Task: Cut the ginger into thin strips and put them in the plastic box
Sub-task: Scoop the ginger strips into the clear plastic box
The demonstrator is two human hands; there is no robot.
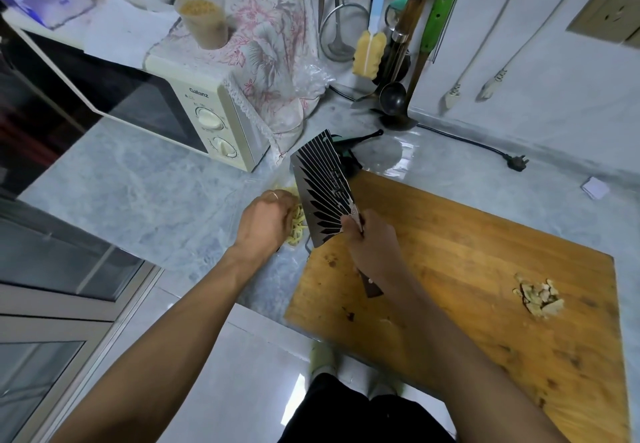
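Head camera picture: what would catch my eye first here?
Probably the broad cleaver, its patterned blade tilted up mid-frame, gripped by the right hand at the left edge of the wooden cutting board. Beside it the left hand touches pale ginger strips. A pile of ginger scraps lies on the board's right.

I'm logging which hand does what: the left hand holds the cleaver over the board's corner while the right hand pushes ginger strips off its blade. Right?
Hands swapped. In the head view the right hand grips the cleaver, and the left hand is at the ginger strips beside the blade.
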